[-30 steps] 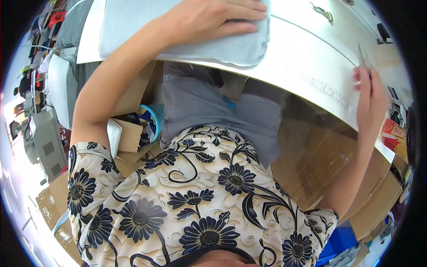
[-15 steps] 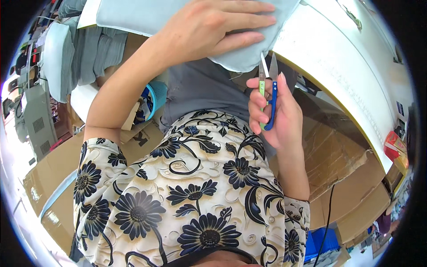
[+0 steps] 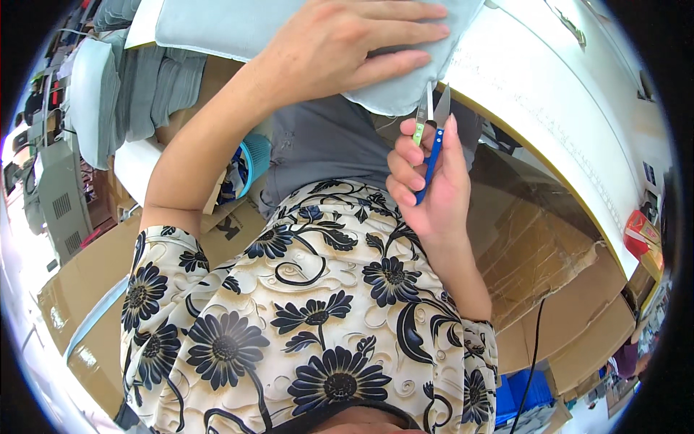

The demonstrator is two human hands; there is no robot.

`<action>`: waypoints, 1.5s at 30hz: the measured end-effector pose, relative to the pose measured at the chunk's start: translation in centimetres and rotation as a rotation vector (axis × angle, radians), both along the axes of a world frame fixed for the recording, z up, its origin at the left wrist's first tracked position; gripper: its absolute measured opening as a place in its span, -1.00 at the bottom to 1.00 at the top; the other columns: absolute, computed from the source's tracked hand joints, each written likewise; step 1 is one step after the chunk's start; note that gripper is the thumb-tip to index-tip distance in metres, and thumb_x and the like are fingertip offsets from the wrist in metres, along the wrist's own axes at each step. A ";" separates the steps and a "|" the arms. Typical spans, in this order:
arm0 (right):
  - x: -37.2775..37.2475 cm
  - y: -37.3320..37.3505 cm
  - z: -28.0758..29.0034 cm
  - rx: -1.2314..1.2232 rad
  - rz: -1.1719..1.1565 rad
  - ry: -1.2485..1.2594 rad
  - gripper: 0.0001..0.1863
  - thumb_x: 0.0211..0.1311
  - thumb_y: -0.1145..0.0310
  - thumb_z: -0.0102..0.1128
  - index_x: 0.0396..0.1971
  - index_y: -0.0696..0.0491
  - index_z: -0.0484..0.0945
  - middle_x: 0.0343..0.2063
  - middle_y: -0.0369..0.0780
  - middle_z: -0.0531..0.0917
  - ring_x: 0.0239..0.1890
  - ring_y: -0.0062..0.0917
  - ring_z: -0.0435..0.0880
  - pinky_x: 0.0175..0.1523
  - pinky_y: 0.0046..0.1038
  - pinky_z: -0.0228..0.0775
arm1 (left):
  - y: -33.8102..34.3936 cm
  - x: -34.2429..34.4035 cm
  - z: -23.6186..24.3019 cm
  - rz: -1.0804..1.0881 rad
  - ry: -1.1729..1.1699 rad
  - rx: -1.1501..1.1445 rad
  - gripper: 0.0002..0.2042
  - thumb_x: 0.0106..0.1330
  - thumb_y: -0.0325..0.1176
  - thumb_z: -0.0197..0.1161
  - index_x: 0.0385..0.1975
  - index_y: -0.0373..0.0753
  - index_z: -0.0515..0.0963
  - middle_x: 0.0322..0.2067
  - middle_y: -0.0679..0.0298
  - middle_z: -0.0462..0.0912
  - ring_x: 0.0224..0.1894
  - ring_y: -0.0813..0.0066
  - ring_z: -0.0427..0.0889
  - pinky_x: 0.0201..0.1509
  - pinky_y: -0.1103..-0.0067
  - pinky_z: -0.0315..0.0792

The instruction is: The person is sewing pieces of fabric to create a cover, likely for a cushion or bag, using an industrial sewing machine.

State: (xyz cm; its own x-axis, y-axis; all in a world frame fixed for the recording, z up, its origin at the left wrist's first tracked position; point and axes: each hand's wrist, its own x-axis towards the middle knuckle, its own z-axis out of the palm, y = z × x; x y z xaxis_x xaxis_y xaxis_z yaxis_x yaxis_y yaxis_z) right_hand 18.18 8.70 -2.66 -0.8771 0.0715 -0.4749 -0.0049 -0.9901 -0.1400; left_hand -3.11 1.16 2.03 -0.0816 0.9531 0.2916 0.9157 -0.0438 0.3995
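Note:
My left hand (image 3: 340,47) lies flat, fingers spread, on a pale blue fabric piece (image 3: 217,25) that rests on the white table (image 3: 549,108) and hangs over its near edge. My right hand (image 3: 430,184) holds small thread snips (image 3: 430,134) with a blue and a green handle. Their metal blades point up and touch the hanging edge of the fabric, just under the fingers of my left hand.
Folded grey fabric pieces (image 3: 152,90) are stacked at the left. A teal basket (image 3: 253,163) and cardboard boxes (image 3: 549,260) sit below the table. A red box (image 3: 640,231) lies at the right table edge. A black cable (image 3: 531,362) hangs at lower right.
My right hand came from the far right of the table to the fabric's hanging edge, now with the snips in it. The left hand stayed pressed on the fabric.

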 end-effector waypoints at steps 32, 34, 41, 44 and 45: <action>0.9 3.7 -3.3 0.043 -0.185 0.318 -0.42 0.49 -0.24 -0.25 -0.30 -0.04 0.54 -0.61 -0.44 0.34 -0.71 -0.74 0.10 -0.61 -0.63 -0.10 | 1.4 0.9 -0.9 -0.115 0.137 0.093 -0.72 0.25 -0.45 0.31 -0.03 -0.20 0.68 0.02 0.21 0.69 0.14 0.24 0.62 0.30 0.29 0.41; 0.6 3.4 -3.1 0.021 -0.196 0.395 -0.44 0.54 -0.17 -0.31 -0.30 0.01 0.47 -0.61 -0.46 0.28 -0.75 -0.76 0.07 -0.64 -0.62 -0.06 | 1.2 0.9 -1.6 -0.102 0.113 0.159 -0.73 0.27 -0.46 0.27 -0.03 -0.22 0.68 0.01 0.19 0.69 0.18 0.28 0.60 0.29 0.30 0.42; 7.8 9.9 0.6 0.376 -0.572 0.615 -0.61 0.34 -0.10 0.13 -0.56 -0.15 0.41 -0.72 -0.50 0.36 -0.76 -0.80 0.12 -0.67 -0.66 -0.13 | -0.6 -2.4 -1.6 0.111 0.227 0.115 -0.76 0.31 -0.44 0.25 -0.04 -0.21 0.69 -0.02 0.18 0.71 0.08 0.30 0.67 0.23 0.42 0.48; 9.9 7.7 -0.9 0.125 -0.627 0.325 -0.56 0.37 -0.12 0.01 -0.44 -0.02 0.46 -0.74 -0.49 0.32 -0.78 -0.78 0.09 -0.68 -0.66 -0.15 | -1.1 -4.4 -1.9 0.043 0.151 0.075 -0.78 0.31 -0.42 0.27 -0.09 -0.24 0.71 -0.02 0.18 0.72 0.11 0.28 0.66 0.25 0.44 0.45; 8.5 6.9 -3.7 0.352 -0.356 0.322 -0.59 0.46 0.02 -0.05 -0.28 0.10 0.52 -0.73 -0.48 0.25 -0.77 -0.77 0.07 -0.69 -0.64 -0.16 | -0.8 -4.3 -1.8 -0.020 0.113 0.086 -0.79 0.30 -0.42 0.27 -0.10 -0.25 0.71 -0.03 0.18 0.72 0.11 0.28 0.66 0.26 0.44 0.44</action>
